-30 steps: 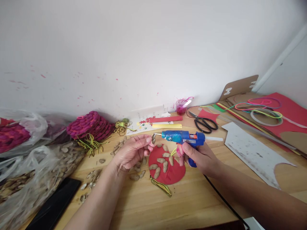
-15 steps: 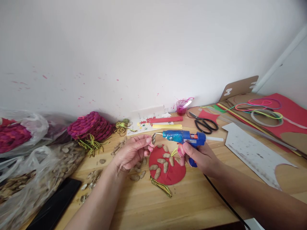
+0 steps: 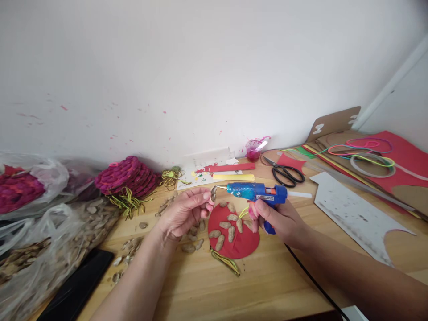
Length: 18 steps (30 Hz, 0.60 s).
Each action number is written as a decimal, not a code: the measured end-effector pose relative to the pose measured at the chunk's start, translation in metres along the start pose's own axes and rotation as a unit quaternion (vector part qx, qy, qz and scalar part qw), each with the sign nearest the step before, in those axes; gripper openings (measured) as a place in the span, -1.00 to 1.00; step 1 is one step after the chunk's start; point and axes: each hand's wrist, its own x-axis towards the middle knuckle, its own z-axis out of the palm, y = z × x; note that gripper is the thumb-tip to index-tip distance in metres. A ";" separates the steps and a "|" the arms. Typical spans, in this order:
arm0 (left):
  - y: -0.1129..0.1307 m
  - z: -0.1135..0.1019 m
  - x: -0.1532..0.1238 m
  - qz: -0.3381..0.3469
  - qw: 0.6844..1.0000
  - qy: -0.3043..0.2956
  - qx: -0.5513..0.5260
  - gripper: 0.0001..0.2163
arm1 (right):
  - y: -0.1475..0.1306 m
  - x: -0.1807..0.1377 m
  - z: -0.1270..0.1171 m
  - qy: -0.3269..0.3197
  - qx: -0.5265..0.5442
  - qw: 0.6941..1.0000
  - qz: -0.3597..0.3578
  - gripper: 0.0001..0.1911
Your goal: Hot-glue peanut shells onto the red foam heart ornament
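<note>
Between the thumb and fingers of my left hand (image 3: 190,209) is a peanut shell (image 3: 213,193), pinched upright. My right hand (image 3: 279,220) grips a blue hot glue gun (image 3: 245,191) by its handle, its metal nozzle pointing left at the shell, close to or touching it. A white glue stick (image 3: 300,194) juts from the gun's back. Below both hands lies a red paper disc (image 3: 240,247) with several peanuts (image 3: 231,233) on it. A yellow-green cord tassel (image 3: 225,262) sticks out at its lower edge. More peanuts lie under and beside my left hand.
Bags of peanuts (image 3: 93,223) and a black phone (image 3: 75,285) lie at left, near stacked magenta peanut discs (image 3: 125,176). Behind are paper strips (image 3: 232,167), a cup of pink liquid (image 3: 253,154) and scissors (image 3: 286,173). White card (image 3: 354,214) lies right; the gun's cord (image 3: 310,276) trails forward.
Almost nothing differs. Both hands hold the peanut shell and the glue gun in nearly the same place, with the nozzle still at the shell.
</note>
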 end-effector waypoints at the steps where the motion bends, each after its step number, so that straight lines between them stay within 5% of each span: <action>1: 0.000 0.000 0.000 0.002 1.000 0.001 0.000 -0.71 | 0.000 0.000 0.000 0.000 0.000 1.000 -0.001 -0.49; 18: 0.002 0.003 0.000 0.019 1.000 0.015 -0.013 -0.72 | -0.004 -0.001 0.002 -0.015 0.008 1.000 -0.001 -0.49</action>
